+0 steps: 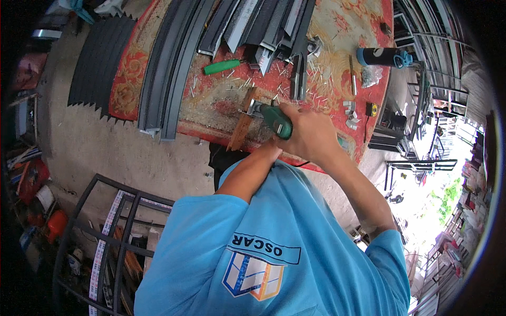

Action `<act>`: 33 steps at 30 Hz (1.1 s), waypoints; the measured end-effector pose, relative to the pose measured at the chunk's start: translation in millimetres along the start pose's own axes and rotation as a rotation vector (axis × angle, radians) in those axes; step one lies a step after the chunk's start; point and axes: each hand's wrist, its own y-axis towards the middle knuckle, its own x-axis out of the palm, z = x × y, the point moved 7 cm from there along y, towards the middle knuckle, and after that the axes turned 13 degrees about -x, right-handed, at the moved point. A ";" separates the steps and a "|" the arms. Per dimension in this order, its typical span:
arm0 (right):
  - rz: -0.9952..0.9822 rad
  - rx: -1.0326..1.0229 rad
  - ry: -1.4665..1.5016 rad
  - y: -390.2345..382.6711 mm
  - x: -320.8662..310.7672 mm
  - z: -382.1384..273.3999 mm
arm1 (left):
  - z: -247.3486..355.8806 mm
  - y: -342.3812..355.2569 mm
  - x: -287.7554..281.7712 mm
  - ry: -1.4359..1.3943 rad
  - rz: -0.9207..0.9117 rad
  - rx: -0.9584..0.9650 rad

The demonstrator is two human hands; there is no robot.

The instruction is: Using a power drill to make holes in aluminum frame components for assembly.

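My right hand is closed around a green power tool, whose front end rests at a small silvery metal piece on a narrow wooden block. My left hand is just below the tool, beside my right hand; its fingers are mostly hidden, so I cannot see what it grips. A green handled item lies beyond, with several small thin pieces scattered around it.
The red patterned table carries dark metal profiles, a dark bottle, a tape measure and small silver brackets. Black jagged panels lean at its left. A dark metal frame is at lower left; more frames stand right.
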 end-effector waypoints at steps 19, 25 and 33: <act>0.325 0.064 0.524 -76.7 -21.0 86.0 | 4.0 13.6 20.5 0.733 0.610 0.297; 0.718 0.202 0.690 -197.2 20.5 189.0 | 26.9 0.6 20.8 0.992 0.382 0.154; 0.650 0.725 0.672 -329.7 109.6 306.8 | 39.8 -2.2 12.5 1.011 0.299 0.137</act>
